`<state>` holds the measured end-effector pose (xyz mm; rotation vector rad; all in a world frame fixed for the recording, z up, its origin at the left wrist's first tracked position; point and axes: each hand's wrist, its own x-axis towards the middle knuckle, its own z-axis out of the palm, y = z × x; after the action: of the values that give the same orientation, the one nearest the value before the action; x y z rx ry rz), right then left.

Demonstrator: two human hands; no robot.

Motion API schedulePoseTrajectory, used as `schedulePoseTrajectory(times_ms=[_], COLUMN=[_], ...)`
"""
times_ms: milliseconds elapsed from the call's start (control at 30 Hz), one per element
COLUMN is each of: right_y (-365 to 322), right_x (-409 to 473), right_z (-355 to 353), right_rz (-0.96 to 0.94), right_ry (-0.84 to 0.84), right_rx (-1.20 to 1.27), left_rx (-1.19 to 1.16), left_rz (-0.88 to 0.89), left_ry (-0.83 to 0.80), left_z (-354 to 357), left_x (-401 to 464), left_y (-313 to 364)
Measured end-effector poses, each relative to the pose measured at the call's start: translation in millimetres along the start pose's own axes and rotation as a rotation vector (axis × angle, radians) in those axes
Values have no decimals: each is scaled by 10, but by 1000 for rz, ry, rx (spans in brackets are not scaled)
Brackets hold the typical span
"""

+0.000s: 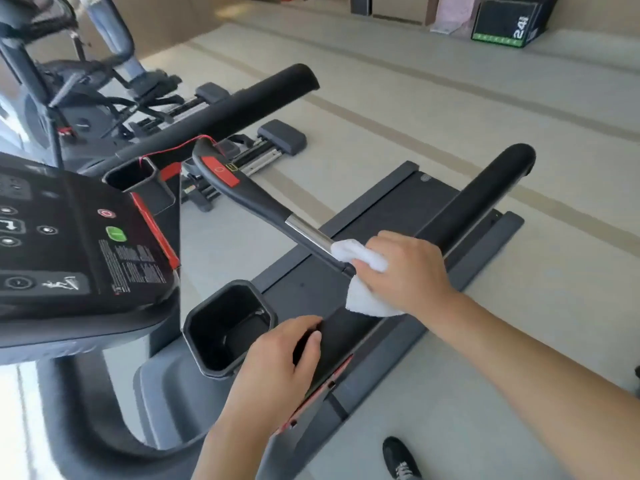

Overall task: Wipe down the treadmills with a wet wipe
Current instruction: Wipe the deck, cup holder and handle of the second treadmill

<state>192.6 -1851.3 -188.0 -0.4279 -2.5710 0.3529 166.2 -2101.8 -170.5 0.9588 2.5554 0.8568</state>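
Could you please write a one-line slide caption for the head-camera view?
Right hand wipes the treadmill's crossbar with a white wet wipe; left hand grips the console edge.

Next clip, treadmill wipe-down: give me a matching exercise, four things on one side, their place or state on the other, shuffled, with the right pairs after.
Things:
1. wipe
2. left hand
3. cup holder
4. box

Places or states:
A. on the floor by the far wall
B. grips the near side handrail
C. pressed by the right hand against the center bar
D. beside the console, just ahead of the left hand

Pairs: 1-C, 2-B, 3-D, 4-A
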Motion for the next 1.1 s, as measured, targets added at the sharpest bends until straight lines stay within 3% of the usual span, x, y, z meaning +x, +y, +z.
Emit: schedulePoseTrajectory(times_ms=[133,233,300,500,633,833,967,1033,1100], right_y=[54,57,-25,-547,-492,-183,23,-116,-408], right_x=[157,68,-18,-389,-312,-129,14,-48,-218], right_z=[10,-4,-25,106,130,79,54,54,66], right_rz=[-60,-123,-169,-385,-439,-469,-420,-409,-529], right_ry=[-137,-150,-141,-90,-84,-181,-258,-214,-138], right_rx=[71,44,31,265,297,267,210,150,287], left_rx=[111,214,259,106,8,211,195,161,132], left_rz=[-100,-177,-139,-112,-97,-196,-328,-299,-280], left_ry=[151,274,356,479,566,700,676,596,511], left_z=[200,325,394,444,483,315,122,80,17], left_x=[84,30,-60,-300,-500,-938,-1197,-1229,-1234], left_y=[44,123,129,140,68,-144,-362,-418,-462])
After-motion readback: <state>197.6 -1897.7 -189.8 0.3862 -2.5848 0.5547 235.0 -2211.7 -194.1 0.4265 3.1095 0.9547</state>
